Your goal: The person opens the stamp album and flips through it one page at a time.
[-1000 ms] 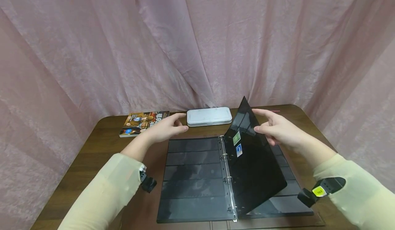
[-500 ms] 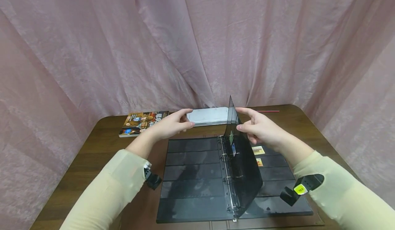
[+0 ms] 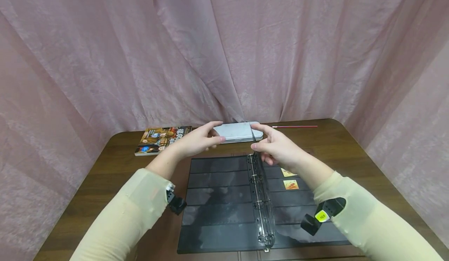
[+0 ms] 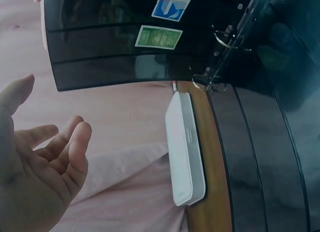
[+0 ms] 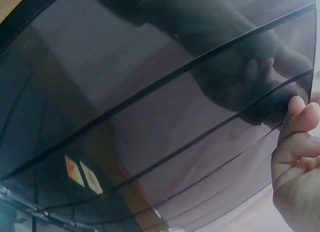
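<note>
A black stamp album with a metal ring spine lies spread on the table. My right hand pinches the outer edge of one black pocket page, which stands upright over the rings, nearly edge-on in the head view. A green stamp and a blue stamp sit in that page's pockets. On the right-hand page below are an orange-yellow stamp and another yellowish stamp, partly covered by my right hand. My left hand, fingers relaxed and holding nothing, hovers above the far edge of the left page.
Behind the album stands a white flat case, partly behind both hands. A colourful book lies at the back left. A thin red stick lies at the back right. Pink curtains hang behind the wooden table.
My right hand has swung the page leftward from a right-leaning tilt to upright, uncovering stamps on the page beneath. The left hand has shifted slightly right.
</note>
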Demonstrator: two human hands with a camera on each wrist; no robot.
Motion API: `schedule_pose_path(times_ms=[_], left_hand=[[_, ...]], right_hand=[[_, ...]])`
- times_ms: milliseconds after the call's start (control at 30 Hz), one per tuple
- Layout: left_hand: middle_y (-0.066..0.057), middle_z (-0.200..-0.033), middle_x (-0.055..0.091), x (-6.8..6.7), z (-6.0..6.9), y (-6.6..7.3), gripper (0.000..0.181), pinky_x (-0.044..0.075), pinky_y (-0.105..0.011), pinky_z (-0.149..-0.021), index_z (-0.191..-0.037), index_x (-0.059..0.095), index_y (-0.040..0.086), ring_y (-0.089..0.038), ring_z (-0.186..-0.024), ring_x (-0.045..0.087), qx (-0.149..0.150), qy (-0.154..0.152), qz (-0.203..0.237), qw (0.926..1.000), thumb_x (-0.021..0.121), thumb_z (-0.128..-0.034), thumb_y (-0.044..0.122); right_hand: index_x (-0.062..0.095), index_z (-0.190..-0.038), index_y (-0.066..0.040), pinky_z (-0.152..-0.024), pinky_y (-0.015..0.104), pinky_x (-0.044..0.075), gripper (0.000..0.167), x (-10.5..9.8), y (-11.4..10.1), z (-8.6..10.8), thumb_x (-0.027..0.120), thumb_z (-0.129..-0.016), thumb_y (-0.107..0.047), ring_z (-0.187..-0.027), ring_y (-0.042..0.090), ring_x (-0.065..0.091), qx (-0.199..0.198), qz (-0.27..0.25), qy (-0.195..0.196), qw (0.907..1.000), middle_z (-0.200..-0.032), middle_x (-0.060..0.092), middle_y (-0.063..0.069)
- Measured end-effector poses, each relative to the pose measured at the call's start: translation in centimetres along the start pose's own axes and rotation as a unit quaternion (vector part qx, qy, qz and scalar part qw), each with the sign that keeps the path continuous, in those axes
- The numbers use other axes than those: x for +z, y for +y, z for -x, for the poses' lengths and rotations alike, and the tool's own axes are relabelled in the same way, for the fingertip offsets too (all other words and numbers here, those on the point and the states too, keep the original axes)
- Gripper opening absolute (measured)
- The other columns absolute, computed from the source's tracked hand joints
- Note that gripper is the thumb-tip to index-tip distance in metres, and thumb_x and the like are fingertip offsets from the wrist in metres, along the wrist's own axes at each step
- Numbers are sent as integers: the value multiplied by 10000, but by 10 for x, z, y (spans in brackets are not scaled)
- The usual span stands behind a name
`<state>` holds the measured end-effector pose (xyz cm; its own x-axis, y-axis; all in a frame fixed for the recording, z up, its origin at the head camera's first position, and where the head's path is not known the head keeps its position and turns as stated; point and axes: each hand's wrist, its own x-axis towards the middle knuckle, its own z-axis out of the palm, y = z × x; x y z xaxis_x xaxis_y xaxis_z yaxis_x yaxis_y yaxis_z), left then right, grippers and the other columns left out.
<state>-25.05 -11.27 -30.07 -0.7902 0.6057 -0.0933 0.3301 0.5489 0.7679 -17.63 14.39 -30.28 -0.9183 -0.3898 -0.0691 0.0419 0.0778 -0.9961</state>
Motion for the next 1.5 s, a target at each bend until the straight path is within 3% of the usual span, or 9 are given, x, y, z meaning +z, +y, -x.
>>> schedule_pose_path(times_ms=[500,867,1167,1500], left_hand=[[-97,-1179,542,11,-6,7,686,488,-379,-767,-1497,188,156,-215,-962,589,64,26,336,9994,540,-946,361],[-113,-1199,523,18,-6,9,690,494,-391,-805,-1498,186,141,-261,-1025,576,116,-134,629,9979,541,-947,354],[-121,-1229,499,22,-5,8,743,502,-393,-816,-1502,122,122,-245,-1036,565,27,-72,906,9959,565,-939,319],[-152,-1254,491,21,-2,4,738,486,-429,-843,-1503,125,128,-321,-1036,584,73,-5,1030,9947,568,-940,305]], right_hand=[[254,-1472,-170,-421,196,370,687,23,3,-10,627,-895,-152,-412,83,442,162,43,-26,9999,-607,512,11],[300,-1443,-161,-412,206,356,633,35,6,-17,614,-894,-154,-407,95,422,165,217,47,9996,-597,514,26],[299,-1446,-142,-396,213,341,646,43,9,-23,611,-881,-130,-391,96,404,143,90,91,9998,-575,507,29],[281,-1447,-131,-404,214,347,654,48,12,-26,611,-882,-149,-398,101,412,127,108,35,9999,-582,513,36]])
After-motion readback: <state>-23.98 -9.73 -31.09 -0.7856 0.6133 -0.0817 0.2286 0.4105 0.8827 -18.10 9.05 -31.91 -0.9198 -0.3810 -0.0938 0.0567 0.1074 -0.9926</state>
